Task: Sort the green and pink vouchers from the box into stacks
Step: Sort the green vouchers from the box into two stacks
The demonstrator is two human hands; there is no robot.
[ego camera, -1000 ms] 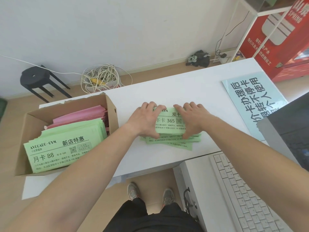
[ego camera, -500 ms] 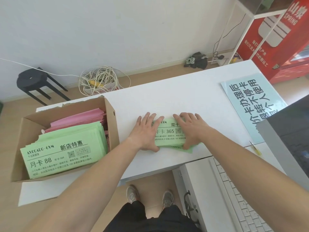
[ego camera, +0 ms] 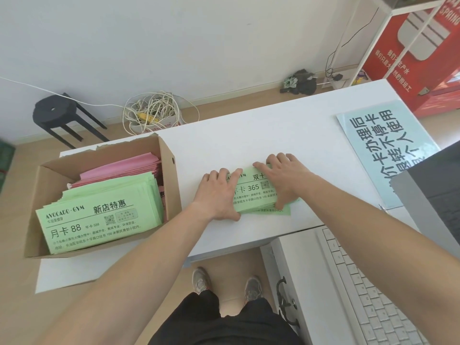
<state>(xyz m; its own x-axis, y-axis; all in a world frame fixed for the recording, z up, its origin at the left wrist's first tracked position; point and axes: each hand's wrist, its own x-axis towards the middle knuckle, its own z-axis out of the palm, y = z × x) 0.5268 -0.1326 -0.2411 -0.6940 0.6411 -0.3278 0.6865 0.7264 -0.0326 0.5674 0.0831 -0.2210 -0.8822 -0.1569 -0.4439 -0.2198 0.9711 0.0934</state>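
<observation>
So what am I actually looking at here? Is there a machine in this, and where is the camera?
No machine: these are a person's two bare arms. The single camera sits on the person's head, looking forward and down, which is why you see their legs and shoes at the bottom. On the white table stands an open brown cardboard box holding pink paper vouchers behind a pile of green ones. In the middle lies a small stack of green printed vouchers; the left hand and right hand press flat on its two ends, apparently squaring it up. Nothing is lifted. A pale blue sign lies to the right, with a white keyboard nearer the person.
</observation>
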